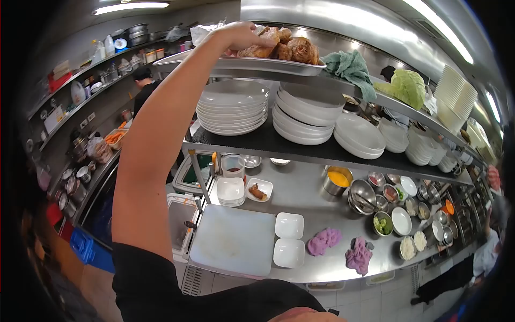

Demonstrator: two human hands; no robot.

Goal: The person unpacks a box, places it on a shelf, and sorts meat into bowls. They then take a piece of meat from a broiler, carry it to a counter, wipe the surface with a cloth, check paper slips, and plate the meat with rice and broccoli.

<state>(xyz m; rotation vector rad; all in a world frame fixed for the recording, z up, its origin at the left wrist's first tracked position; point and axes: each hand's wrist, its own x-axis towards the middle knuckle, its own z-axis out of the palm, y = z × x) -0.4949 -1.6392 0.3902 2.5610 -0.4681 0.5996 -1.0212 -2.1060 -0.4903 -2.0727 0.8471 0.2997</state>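
My left hand [241,36] is raised to the top shelf, its fingers curled on a piece of roasted meat [258,51] at the left of a pile. More browned meat [303,51] lies beside it on a metal tray [268,68]. The fingertips are partly hidden among the pieces. My right hand is out of view. Under the tray, on the middle shelf, stand stacked white plates [232,115] and deep white bowls [303,126]. Below my arm, a white cutting board [233,239] lies on the steel counter [316,268], next to two square white dishes [289,225].
A green cloth [351,70] hangs off the top shelf near a cabbage [407,88]. Purple cloths [324,241], a pot of yellow liquid [338,178] and small ingredient bowls [383,223] cover the counter's right. One person [145,86] stands at left, another [485,255] at far right.
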